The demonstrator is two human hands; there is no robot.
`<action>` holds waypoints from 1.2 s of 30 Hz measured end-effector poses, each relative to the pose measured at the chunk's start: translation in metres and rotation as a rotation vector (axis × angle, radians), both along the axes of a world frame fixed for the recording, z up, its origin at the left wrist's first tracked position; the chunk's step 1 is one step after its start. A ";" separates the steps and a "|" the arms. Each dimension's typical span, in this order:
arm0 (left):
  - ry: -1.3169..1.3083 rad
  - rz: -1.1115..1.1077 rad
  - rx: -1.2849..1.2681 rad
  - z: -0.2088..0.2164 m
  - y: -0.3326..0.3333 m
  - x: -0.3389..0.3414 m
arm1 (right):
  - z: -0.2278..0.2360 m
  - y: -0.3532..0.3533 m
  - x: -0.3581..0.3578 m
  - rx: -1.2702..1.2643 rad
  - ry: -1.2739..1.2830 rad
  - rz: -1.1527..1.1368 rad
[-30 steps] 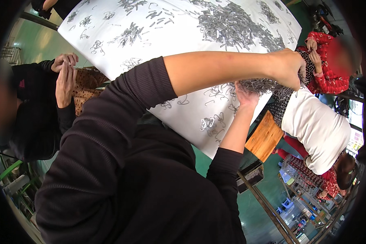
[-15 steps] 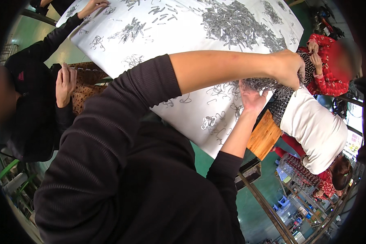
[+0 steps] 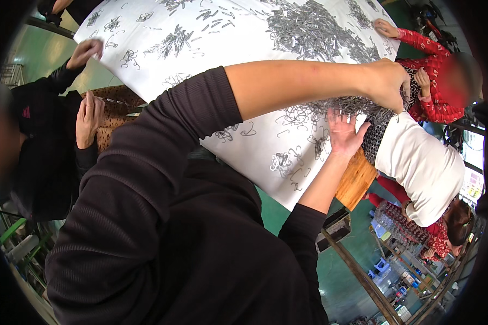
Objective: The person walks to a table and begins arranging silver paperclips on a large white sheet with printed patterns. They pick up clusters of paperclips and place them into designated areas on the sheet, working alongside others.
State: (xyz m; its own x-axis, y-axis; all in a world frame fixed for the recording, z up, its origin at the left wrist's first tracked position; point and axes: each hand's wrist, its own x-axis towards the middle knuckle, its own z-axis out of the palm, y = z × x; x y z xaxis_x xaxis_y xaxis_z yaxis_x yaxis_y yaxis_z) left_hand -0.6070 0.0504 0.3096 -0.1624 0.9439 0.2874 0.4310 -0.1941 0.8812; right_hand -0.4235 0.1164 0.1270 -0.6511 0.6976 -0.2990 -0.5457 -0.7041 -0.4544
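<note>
My left arm reaches across the white table (image 3: 244, 154) to its right edge. There my left hand (image 3: 387, 85) is bent down, its fingers closed at a dense tangle of grey wire hooks (image 3: 358, 104); the fingertips are partly hidden. Just below the tangle my right hand (image 3: 346, 132) is turned palm up with its fingers apart. Its fingertips lie against the lower edge of the tangle, and the palm holds nothing. Loose bent hooks (image 3: 281, 161) are scattered on the tabletop left of my right hand.
A big heap of small metal pieces (image 3: 309, 32) covers the table's far part, with a smaller pile (image 3: 176, 42) to its left. One co-worker in black (image 3: 38, 141) is at the left, another in red (image 3: 436, 86) at the right. A wooden stool (image 3: 357, 179) stands by the right edge.
My right hand has come slightly down and right from under the tangle, its fingers now showing. The left co-worker's hand has drawn back; the co-worker in red has put a hand on the table.
</note>
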 end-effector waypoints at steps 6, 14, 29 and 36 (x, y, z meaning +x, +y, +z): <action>0.009 -0.064 0.008 0.023 -0.003 -0.005 | -0.046 0.023 0.018 -0.142 -0.261 -0.083; 0.053 -0.062 -0.025 0.032 -0.001 -0.003 | -0.039 -0.009 -0.055 -0.389 -0.262 -0.114; 0.020 -0.023 -0.002 0.010 0.007 -0.008 | 0.025 -0.031 -0.039 -0.306 0.030 -0.079; 0.018 -0.031 0.000 0.027 0.000 -0.018 | 0.022 -0.037 -0.014 -0.182 -0.136 -0.062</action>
State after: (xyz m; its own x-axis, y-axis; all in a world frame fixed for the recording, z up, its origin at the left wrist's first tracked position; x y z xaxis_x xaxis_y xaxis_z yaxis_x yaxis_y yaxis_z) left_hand -0.6252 0.0507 0.3366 -0.1281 0.9484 0.2900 0.4403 -0.2076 0.8735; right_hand -0.4371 0.0794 0.1494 -0.5540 0.6616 -0.5054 -0.5327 -0.7482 -0.3956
